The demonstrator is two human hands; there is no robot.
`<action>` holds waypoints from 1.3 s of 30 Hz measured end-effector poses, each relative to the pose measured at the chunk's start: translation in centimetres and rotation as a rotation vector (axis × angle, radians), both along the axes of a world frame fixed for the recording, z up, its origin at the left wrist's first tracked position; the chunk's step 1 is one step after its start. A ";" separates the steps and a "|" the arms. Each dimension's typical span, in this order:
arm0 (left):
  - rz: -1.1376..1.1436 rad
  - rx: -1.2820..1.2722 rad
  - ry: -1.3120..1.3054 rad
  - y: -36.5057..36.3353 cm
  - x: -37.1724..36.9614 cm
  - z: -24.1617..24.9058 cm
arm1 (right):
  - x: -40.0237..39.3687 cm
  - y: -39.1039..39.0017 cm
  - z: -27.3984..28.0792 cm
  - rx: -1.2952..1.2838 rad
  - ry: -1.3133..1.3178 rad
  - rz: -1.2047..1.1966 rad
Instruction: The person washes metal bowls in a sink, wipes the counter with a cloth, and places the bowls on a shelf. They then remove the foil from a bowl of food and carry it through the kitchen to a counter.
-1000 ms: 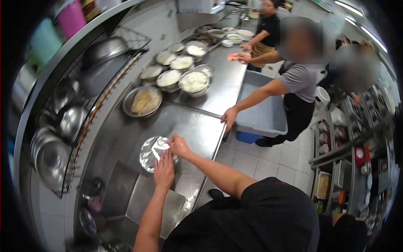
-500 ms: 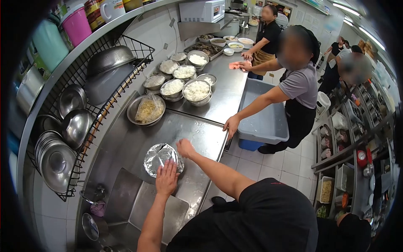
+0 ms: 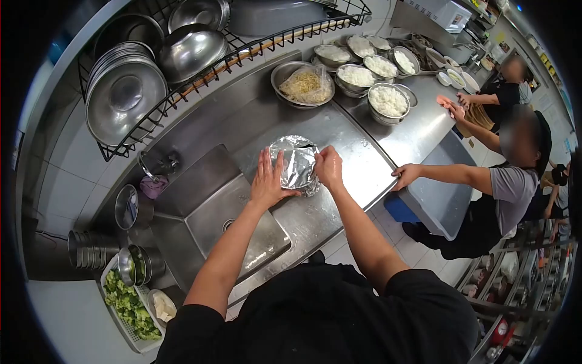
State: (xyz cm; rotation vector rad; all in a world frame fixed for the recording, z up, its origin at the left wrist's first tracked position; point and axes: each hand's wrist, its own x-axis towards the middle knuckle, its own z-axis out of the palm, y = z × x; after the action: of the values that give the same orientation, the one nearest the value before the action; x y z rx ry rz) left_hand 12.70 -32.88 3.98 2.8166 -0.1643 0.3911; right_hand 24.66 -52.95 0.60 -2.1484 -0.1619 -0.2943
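Note:
A round container covered with shiny foil [image 3: 297,162] sits on the steel counter [image 3: 339,194], beside the sink. My left hand [image 3: 268,180] lies against the foil's left side, its fingers stretched and somewhat apart. At the foil's right edge is my right hand [image 3: 329,167], its fingers curled closed against the rim; what they hold, if anything, is hidden. The container beneath the foil cannot be seen.
The sink [image 3: 236,212] lies left of the foil. Behind stand a bowl with bagged yellow food [image 3: 303,85] and several rice bowls [image 3: 388,102]. A wire rack [image 3: 182,91] hangs above. A co-worker's hand [image 3: 407,176] rests at the counter edge near a grey tub [image 3: 442,188].
The view has turned, bringing the sink and broccoli into sight. My left hand has shifted from the top of the foil to its left side. My right hand now touches the right rim.

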 end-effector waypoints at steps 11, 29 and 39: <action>-0.108 0.064 0.127 1.0 0.7 3.2 | 5.7 -3.8 6.0 0.059 0.485 0.171; -0.018 0.213 -0.079 -6.0 1.7 0.4 | 1.4 -7.3 -0.8 0.496 0.364 0.422; 0.024 0.201 0.063 -6.5 1.0 1.0 | -1.3 -5.9 2.2 0.345 0.632 0.192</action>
State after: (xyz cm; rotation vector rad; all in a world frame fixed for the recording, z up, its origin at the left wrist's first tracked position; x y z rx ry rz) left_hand 13.66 -39.36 4.99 3.0267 -0.1647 0.3063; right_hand 23.35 -58.85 2.80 -1.7694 0.0464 0.4406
